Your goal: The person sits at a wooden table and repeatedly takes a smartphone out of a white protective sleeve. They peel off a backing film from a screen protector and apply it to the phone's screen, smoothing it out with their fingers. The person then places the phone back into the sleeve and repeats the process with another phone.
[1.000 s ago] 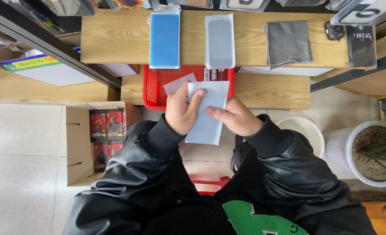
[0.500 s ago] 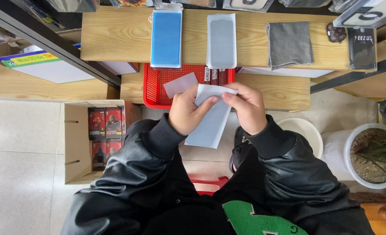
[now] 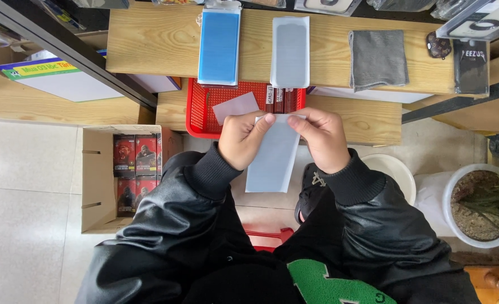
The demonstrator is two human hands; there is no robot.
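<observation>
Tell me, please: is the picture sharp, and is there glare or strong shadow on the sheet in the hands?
Head view: even, soft light; the pale sheet held by left hand and right hand looks sharp, without glare or hard shadow.

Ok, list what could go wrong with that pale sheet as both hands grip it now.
1. The left hand and right hand pinch only the top edge of the pale blue-grey sheet; the rest hangs free and could crease or bend.
2. It is held out past the wooden bench, over the tiled floor; a slip would likely drop it there.
3. The fingertips press on its face and may smudge it.
</observation>
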